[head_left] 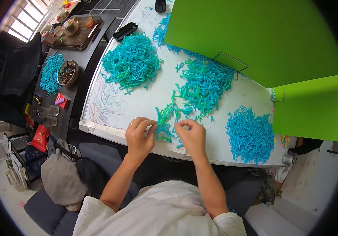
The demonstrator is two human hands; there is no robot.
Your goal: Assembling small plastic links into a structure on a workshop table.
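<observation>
My left hand (140,138) and my right hand (193,138) are close together over the near edge of the white table (212,151). Thumb and fingers of each are pinched; whatever is in them is too small to make out. Between them lies a loose scatter of small green and blue plastic pieces (164,118), like little clips or links. Just beyond, a larger mixed pile (206,82) spreads over the tabletop. At the far left is a heap of teal and green linked pieces (131,61). On the right lies a pile of blue pieces (251,135).
Large green panels (251,39) with a wire handle stand over the table's far right. A black case (125,31) lies behind the left heap. On a dark side table are a tea tray (76,33), a bowl (67,73), glasses (51,112) and more blue pieces (51,74).
</observation>
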